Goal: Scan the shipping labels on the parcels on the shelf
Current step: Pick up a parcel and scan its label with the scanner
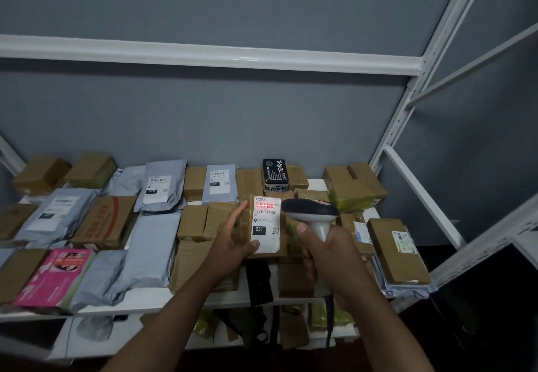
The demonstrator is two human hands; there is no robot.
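Looking down from the head camera, we see our left hand (233, 243) holding a brown parcel (263, 226) tilted up above the shelf (151, 299), thumb curled against its lower edge and fingers stretched along its left side. On the parcel's face sits a white shipping label (266, 223) reading 231-239-K01, with a black box marked 231 and a small QR code. A red scan line glows across the barcode at the label's top.

Our right hand (329, 255) is wrapped tightly round the pale grip of a handheld scanner (313, 214), its dark head just right of the label and pointing at it. A dark cable hangs from the grip's base.

Below and around, the white shelf carries many parcels: grey mailer bags (161, 181) with labels toward the left and middle, brown taped boxes (90, 169) along the back, a pink packet (55, 275) at the front left, and a black box (275, 175) with white characters at the back. White metal uprights (407, 104) frame the right side against a grey wall (203, 121).
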